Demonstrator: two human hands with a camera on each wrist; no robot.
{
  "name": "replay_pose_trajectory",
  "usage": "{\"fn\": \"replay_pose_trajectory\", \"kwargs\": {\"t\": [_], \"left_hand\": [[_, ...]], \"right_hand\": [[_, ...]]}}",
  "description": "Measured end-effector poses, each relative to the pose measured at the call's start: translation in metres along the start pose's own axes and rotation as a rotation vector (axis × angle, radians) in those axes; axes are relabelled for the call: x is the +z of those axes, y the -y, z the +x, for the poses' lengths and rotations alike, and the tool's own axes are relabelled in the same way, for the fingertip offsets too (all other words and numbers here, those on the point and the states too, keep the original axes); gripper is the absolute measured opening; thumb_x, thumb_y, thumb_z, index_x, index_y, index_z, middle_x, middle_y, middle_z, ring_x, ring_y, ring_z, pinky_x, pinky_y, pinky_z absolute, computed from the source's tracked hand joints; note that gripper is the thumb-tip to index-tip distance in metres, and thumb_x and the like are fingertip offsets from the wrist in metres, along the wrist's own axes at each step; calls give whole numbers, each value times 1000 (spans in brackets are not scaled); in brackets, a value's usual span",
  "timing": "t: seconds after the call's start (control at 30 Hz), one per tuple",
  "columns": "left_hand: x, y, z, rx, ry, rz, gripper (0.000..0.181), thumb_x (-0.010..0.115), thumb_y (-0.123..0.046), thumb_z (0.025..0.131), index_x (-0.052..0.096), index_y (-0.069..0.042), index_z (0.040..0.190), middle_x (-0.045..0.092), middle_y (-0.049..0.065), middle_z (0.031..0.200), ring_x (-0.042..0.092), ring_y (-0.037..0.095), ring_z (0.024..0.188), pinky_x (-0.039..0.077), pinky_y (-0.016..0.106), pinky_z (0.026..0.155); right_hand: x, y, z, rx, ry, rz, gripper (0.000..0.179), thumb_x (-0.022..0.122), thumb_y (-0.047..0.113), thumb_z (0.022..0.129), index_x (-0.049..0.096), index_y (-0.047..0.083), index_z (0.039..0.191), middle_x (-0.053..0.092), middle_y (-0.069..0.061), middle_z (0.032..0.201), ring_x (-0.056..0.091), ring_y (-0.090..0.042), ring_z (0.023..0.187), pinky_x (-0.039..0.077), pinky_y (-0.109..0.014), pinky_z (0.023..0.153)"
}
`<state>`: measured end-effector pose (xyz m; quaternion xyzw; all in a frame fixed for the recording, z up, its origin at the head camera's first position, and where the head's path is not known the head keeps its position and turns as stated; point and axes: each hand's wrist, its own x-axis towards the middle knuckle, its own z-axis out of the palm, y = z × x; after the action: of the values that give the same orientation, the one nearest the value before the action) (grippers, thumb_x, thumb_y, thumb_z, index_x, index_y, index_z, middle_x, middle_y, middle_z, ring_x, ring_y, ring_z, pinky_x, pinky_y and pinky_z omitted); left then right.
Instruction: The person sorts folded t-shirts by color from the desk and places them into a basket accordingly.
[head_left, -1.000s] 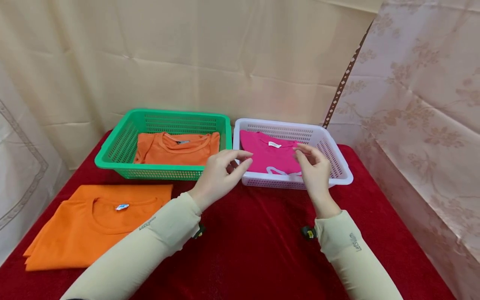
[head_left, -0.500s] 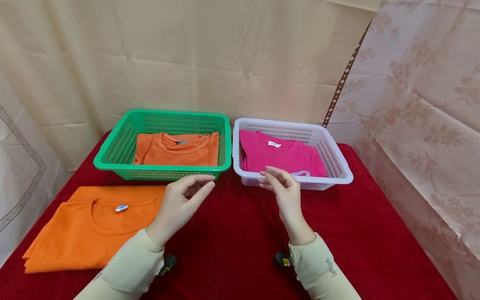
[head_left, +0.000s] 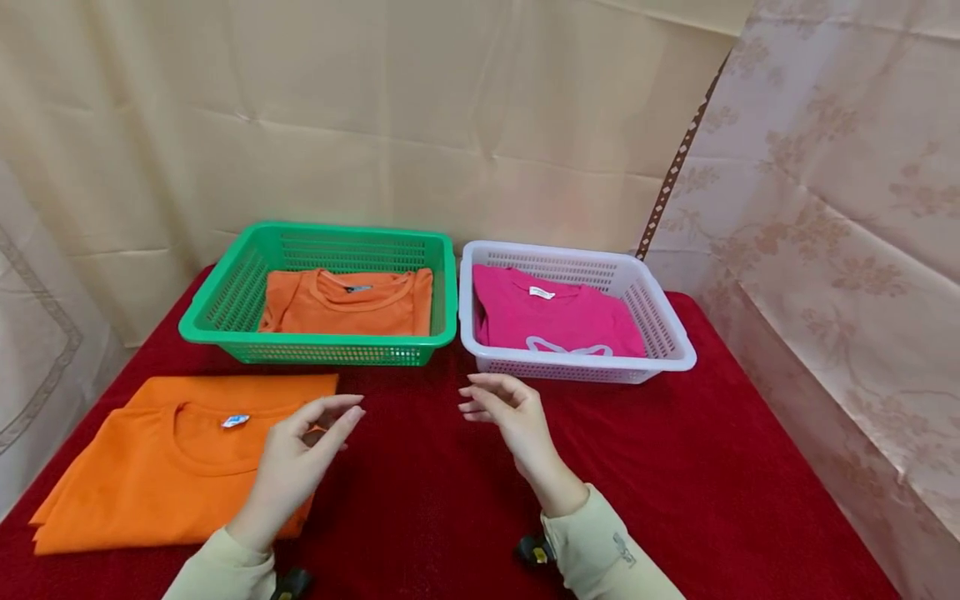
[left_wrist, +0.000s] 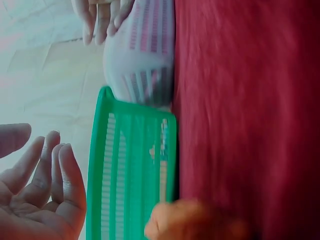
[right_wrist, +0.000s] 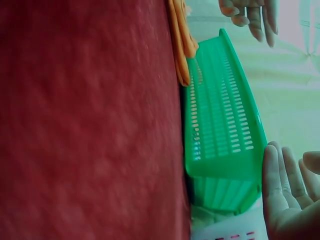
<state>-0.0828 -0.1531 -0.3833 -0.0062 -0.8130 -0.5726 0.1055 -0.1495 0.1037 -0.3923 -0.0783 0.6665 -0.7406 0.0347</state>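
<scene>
My left hand (head_left: 296, 458) hovers by the right side of a folded orange T-shirt (head_left: 142, 475) on the table, overlapping its edge in the head view. Its fingers are loosely bent, with nothing between them and the thumb. My right hand (head_left: 521, 429), also holding nothing, hangs just in front of a white basket (head_left: 660, 350), fingers relaxed. Inside that basket lies a folded pink T-shirt (head_left: 555, 321) with a white neck label. To its left, a green basket (head_left: 337, 340) holds another folded orange T-shirt (head_left: 367, 310). In the left wrist view the left hand's fingers (left_wrist: 70, 175) are spread apart.
A dark red cloth (head_left: 420, 517) covers the table. The two baskets stand side by side at its back edge, against a beige curtain (head_left: 420, 125). A patterned pale drape (head_left: 840, 250) hangs along the right side.
Both hands have drawn back from the white basket toward the person and to the left. The left hand is now at the orange T-shirt's side. The pink T-shirt lies uncovered by the hands.
</scene>
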Motion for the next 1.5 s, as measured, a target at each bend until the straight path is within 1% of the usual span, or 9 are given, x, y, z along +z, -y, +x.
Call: {"fn": "replay_pose_trajectory", "kwargs": {"t": [0.23,0.5,0.63,0.73,0.9,1.0,1.2,1.37,1.5], "left_hand": [[-35,13,-6,9,-69,132,27,63,-24,98,70,-9,119,69,-15,88,65,8,69,54,22,60],[-91,42,-6,18,-130,373,31,64,-28,97,70,-7,120,55,-39,91,47,-22,82,44,6,63],[-118,57,-1,-39,-126,470,39,62,-30,98,66,-2,124,71,-4,107,37,-26,83,39,7,60],[-136,66,5,-73,-133,545,45,61,-31,98,61,3,127,61,28,122,47,-11,91,37,14,65],[-163,83,14,-68,-110,666,48,60,-29,98,57,10,126,55,39,124,55,45,101,41,46,78],[-176,93,17,-52,-74,741,50,58,-30,99,54,12,124,52,43,123,47,58,106,31,65,85],[-195,107,22,-181,-51,806,65,53,-44,100,46,14,129,40,48,127,38,61,112,28,70,92],[-206,117,26,-343,11,699,73,48,-46,101,34,16,138,30,50,134,35,63,118,33,70,95],[-210,126,28,-359,39,626,75,47,-44,102,27,16,143,28,51,134,34,63,118,34,69,95]], "right_hand": [[7,-4,-3,73,92,3,34,59,6,97,58,-10,126,73,-22,107,73,-13,79,61,-39,80],[21,-8,-4,127,197,31,38,58,8,97,53,-10,131,71,-22,112,73,-13,82,60,-40,81],[32,-11,-2,168,258,27,40,55,8,99,51,-9,135,67,-28,119,72,-13,84,60,-40,83],[40,-13,0,206,291,33,41,55,7,99,49,-9,136,64,-31,122,72,-13,84,60,-40,84],[53,-18,6,272,333,47,42,57,10,99,51,-7,136,64,-29,124,73,-18,88,59,-41,87],[60,-21,10,312,353,57,42,58,12,99,53,-5,136,65,-27,124,73,-22,91,59,-42,88],[75,-32,21,388,373,90,40,60,12,97,57,3,136,66,-24,124,73,-27,95,58,-42,88],[85,-37,28,443,373,101,38,60,13,97,59,11,135,68,-19,123,73,-27,96,58,-42,88],[93,-39,33,474,387,104,37,58,12,98,59,14,136,68,-18,124,72,-28,98,58,-43,89]]}}
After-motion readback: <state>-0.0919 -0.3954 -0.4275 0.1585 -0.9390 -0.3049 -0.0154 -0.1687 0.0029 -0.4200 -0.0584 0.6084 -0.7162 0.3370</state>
